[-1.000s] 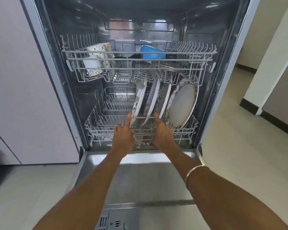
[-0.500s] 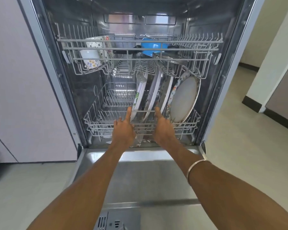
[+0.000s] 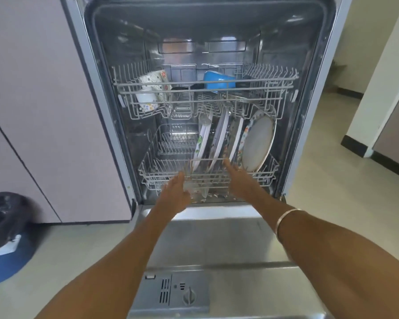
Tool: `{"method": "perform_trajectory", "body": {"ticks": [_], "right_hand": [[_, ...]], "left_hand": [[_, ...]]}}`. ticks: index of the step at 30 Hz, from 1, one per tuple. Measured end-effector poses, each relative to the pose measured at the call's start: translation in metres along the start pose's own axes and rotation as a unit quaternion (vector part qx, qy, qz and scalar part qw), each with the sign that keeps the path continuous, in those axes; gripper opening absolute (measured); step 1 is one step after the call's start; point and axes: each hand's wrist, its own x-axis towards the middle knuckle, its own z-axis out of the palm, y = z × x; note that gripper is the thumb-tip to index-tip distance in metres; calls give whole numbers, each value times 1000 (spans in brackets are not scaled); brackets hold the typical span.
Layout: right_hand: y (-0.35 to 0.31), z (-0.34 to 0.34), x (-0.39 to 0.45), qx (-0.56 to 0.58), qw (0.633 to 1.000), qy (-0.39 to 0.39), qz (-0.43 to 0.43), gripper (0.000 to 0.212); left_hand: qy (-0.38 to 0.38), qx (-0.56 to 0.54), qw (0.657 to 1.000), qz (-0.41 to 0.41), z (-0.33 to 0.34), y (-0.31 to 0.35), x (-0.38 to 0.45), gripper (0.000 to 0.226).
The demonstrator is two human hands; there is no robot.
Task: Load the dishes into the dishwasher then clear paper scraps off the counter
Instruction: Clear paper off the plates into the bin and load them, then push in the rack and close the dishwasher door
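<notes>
Neither hand holds anything — we find the left hand (image 3: 175,195) with fingers straight and blurred, just in front of the lower rack (image 3: 161,171), and the right hand (image 3: 241,183) with fingers extended, its fingertips (image 3: 226,162) at the rack's front rail; whether they touch the wire we cannot tell. We note four plates (image 3: 259,140) standing on edge in the right half of that rack, which sits inside the dishwasher (image 3: 309,65). On the upper rack (image 3: 274,88) we record a floral mug (image 3: 151,88) at left and a blue container (image 3: 219,80) near centre. The dishwasher door (image 3: 217,245) lies open beneath both forearms. A bangle (image 3: 286,221) circles the right wrist — a bagged bin (image 3: 2,236) stands on the floor at left.
</notes>
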Motion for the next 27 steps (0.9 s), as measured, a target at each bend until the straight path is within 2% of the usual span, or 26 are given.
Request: {"method": "perform_trajectory", "body": {"ticks": [2,3,8,18,27], "right_hand": [[2,5,-18,-19,1000,1,-6,85],[1,6,-26,-7,1000,1,5,82],[-6,13,-57,12,999,13,27,65],[6,44,-99,6,1000,-9,17,59],[6,77,-183,25,995,-88,30,58]], "left_hand": [[13,12,1000,-3,-2,-2,-14,56],[5,31,999,-7,-2,-2,-20,53],[9,30,999,-4,17,-1,-48,56],[-9,81,996,27,64,10,-85,51],[-117,106,987,-42,88,13,-176,53]]}}
